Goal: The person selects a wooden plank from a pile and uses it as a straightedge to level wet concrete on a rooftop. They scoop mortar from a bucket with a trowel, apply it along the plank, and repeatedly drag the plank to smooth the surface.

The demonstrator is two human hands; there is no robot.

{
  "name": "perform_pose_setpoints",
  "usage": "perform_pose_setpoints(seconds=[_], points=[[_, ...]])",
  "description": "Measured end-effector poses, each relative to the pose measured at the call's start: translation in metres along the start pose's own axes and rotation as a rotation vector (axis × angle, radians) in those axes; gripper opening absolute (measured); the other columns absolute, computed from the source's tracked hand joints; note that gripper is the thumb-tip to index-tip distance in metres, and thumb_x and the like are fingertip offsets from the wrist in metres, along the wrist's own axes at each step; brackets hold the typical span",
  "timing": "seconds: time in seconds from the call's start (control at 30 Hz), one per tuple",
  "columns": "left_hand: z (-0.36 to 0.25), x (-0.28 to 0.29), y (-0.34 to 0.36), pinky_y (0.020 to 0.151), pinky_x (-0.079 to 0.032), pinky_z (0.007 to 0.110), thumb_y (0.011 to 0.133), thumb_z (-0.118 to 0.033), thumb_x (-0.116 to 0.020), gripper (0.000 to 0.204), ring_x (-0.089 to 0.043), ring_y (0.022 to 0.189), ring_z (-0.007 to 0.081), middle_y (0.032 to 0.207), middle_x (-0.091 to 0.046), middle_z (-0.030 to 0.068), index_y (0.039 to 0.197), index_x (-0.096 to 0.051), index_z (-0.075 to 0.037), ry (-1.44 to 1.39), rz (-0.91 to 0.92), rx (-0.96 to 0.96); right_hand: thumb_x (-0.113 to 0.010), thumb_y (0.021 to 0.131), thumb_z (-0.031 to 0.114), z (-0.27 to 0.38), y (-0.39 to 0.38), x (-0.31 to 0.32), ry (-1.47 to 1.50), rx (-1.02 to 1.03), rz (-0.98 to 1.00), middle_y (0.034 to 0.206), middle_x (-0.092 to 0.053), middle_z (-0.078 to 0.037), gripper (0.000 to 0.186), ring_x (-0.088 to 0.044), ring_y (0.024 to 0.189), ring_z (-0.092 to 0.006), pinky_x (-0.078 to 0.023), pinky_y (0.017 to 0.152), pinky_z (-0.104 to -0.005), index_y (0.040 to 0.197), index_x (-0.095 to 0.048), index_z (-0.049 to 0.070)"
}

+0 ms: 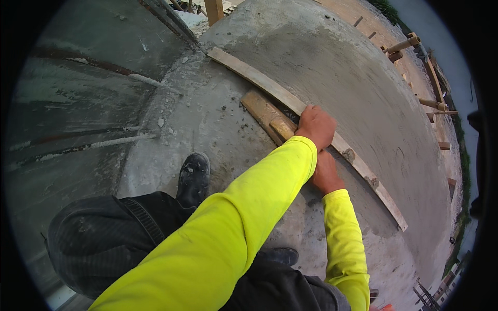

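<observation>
A long, narrow wooden board (pixel 254 76) lies across grey, smoothed concrete (pixel 394 135), with grey lumps stuck on its right half. My left hand (pixel 318 126), at the end of a bright yellow sleeve, grips it near the middle. Just below that, my right hand (pixel 324 172) is closed beside the board, partly behind my left wrist; what its fingers hold is hidden. A shorter, darker piece of wood (pixel 258 111) rests along the near side of the long board, with a small wooden piece (pixel 281 127) on it near my left hand.
Rusty rods (pixel 88 65) crusted with concrete run along a grey surface (pixel 67 103) at left. My black boot (pixel 193 179) stands on rough concrete below the boards. Timber posts and poles (pixel 433 103) line the curved far edge at right, beside dirt ground and greenery.
</observation>
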State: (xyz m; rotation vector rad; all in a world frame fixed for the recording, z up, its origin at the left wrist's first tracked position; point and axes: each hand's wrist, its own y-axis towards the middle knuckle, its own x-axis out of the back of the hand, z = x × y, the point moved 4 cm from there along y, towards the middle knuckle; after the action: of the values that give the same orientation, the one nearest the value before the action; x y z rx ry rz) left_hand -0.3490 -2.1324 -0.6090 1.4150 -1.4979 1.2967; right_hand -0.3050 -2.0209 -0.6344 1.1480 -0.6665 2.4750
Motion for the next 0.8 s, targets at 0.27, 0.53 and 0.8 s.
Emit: perform_pose_setpoints(seconds=[0.27,0.53,0.8], points=[[0.009,0.009,-0.001,0.096,-0.048,0.042,0.093,-0.021,-0.063,0.02,-0.068,0.1,0.029,0.098,-0.075,0.0146,0.091,-0.079,-0.009,0.01,0.071,-0.036,-0.07,0.089,0.016,0.016,-0.12,-0.005,0.045,-0.285,-0.004,0.116,-0.065,-0.025,0.059,-0.068,0.09,-0.045,-0.057,0.079,-0.0489,0.142,-0.046,0.007],[0.028,0.019,0.019,0.097,-0.051,0.048,0.1,-0.025,-0.049,0.037,-0.067,0.108,0.0369,0.119,-0.071,0.0172,0.129,-0.071,-0.017,0.013,0.318,-0.248,-0.066,0.091,0.023,0.052,-0.087,-0.048,0.215,-0.144,-0.077,0.119,-0.065,-0.026,0.063,-0.066,0.094,-0.0469,-0.054,0.085,-0.0537,0.147,-0.043,0.009],[0.029,0.024,0.019,0.095,-0.05,0.047,0.097,-0.024,-0.052,0.037,-0.066,0.107,0.0403,0.119,-0.071,0.0193,0.125,-0.073,-0.012,-0.055,0.3,-0.279,-0.07,0.086,0.021,-0.008,-0.259,-0.052,0.208,-0.561,-0.508,0.125,-0.066,-0.024,0.061,-0.069,0.104,-0.041,-0.058,0.086,-0.0453,0.142,-0.052,0.006]])
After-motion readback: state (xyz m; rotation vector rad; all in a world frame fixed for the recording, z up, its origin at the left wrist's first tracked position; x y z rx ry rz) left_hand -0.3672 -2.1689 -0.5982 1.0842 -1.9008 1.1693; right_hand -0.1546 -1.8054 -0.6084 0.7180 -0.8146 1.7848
